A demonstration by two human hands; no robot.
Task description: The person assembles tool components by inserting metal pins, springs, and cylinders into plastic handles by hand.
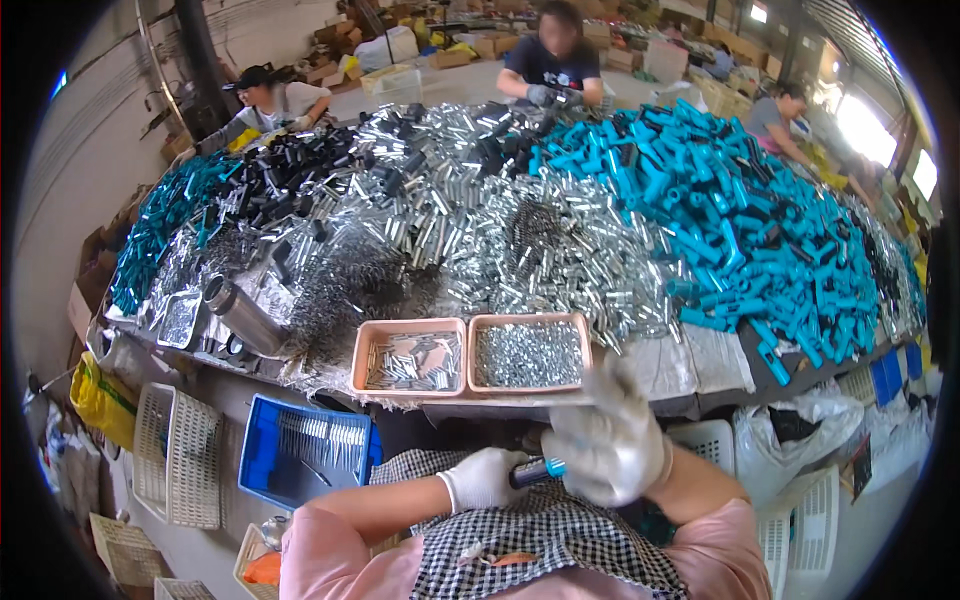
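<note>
In front of my checked apron, my left hand (484,482) in a white glove is closed around a black and teal cylindrical handle (536,472). Just right of the handle, my right hand (612,445), also gloved, is raised and smeared by motion. What its fingers hold, if anything, cannot be made out. Beyond my hands, at the table's near edge, sit two pink trays. The left tray (410,392) holds scattered small metal pins, and the right tray (530,388) is full of small shiny metal parts.
Large heaps of teal handles (700,190), silver metal tubes (570,250) and black pieces (285,175) cover the table. A steel tumbler (245,315) leans at the left. Below stand a blue bin (258,455) and a white crate (180,470). Several co-workers sit around the far side.
</note>
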